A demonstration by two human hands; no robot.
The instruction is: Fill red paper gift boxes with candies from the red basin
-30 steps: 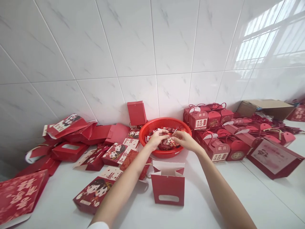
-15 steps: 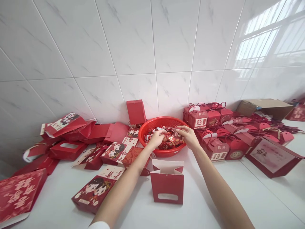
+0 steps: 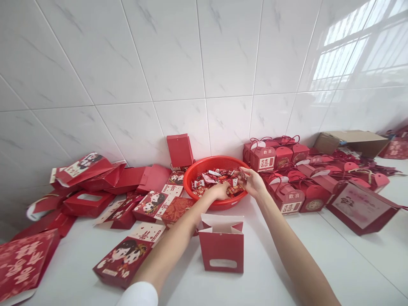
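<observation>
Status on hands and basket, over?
Left hand down among wrapped packets in red basket. Right hand pinching one packet at its right side. Open red bag standing in front.

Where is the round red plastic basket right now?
In the head view, the basket sits slightly right of centre, between the open red paper bag in front and the white tiled wall behind.

The left hand (image 3: 222, 191) dips into wrapped sweets (image 3: 208, 177) inside a red plastic colander (image 3: 219, 205); at its three o'clock, the right hand (image 3: 253, 182) pinches a small packet (image 3: 242, 173). An open-topped red gift box (image 3: 221, 246) stands at six, a cartoon-couple box (image 3: 124, 259) at eight.
</observation>
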